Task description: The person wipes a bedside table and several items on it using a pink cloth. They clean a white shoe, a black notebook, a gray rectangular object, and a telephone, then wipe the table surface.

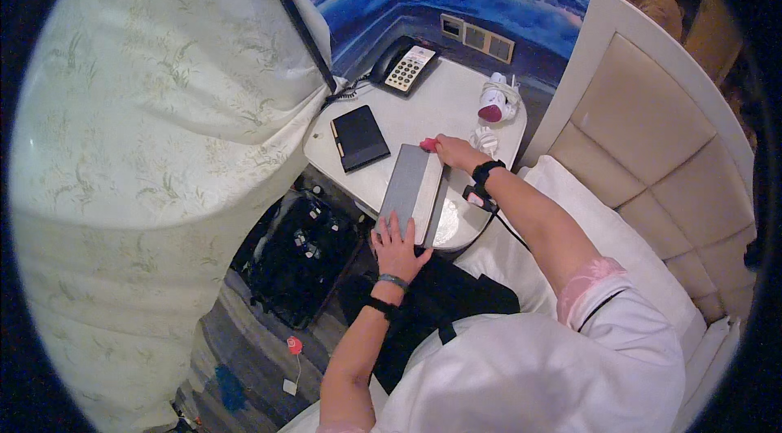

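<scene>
A long flat case [402, 184], grey with a paler band along its right part, lies on the white bedside table [455, 88]. My left hand [398, 250] rests on its near end with the fingers spread. At the case's far right corner, my right hand [451, 151] holds a small pink object [429, 144] whose kind I cannot tell. Left of the case is a black notebook [361, 138] with a tan strip at its edge. Just beyond my right hand sits a coiled white cable [484, 140].
A black desk telephone [403, 69] and a white hair dryer [496, 100] with a wrapped cord stand at the table's back. A curtain [165, 127] hangs at left, a padded headboard [647, 146] rises at right. A black bag [299, 262] is on the floor.
</scene>
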{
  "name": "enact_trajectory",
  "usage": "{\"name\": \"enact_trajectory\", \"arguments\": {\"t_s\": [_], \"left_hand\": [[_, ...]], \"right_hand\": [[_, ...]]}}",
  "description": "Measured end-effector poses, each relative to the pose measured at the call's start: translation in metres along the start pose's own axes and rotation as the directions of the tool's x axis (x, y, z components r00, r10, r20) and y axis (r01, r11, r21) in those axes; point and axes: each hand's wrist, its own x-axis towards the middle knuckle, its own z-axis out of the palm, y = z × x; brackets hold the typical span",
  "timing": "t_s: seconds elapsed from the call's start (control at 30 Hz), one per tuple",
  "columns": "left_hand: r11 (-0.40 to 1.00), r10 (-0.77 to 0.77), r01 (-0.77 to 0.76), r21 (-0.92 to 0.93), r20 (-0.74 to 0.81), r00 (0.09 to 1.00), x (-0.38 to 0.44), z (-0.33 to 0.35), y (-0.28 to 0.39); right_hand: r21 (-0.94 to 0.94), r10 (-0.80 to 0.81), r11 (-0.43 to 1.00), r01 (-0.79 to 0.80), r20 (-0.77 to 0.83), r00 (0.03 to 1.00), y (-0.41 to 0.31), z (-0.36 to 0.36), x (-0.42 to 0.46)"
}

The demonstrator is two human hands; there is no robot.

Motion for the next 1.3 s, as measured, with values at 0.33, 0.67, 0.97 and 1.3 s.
{"name": "enact_trajectory", "arguments": {"t_s": [0.33, 0.67, 0.97, 1.3], "left_hand": [[0.973, 0.205, -0.188, 0.136, -0.120, 0.971, -0.031, 0.014, -0.038], [0.697, -0.387, 0.297, -0.653, 0.008, 0.922, -0.015, -0.012, -0.030], [-0.719, -0.269, 0.334, -0.610, 0.687, 0.675, 0.003, 0.025, -0.007], [0.233, -0.404, 0.742, -0.629, 0.632, 0.662, -0.016, 0.003, -0.007]], "right_hand": [[0.035, 0.015, 0.999, -0.018, 0.095, 0.995, 0.012, 0.009, -0.040], [0.970, 0.102, 0.241, 0.034, -0.060, 0.993, -0.023, -0.004, -0.055], [0.720, 0.172, 0.689, 0.084, -0.276, 0.946, -0.015, -0.004, -0.044], [-0.125, -0.571, 0.821, 0.557, -0.152, 0.807, -0.082, 0.050, -0.115]]}}
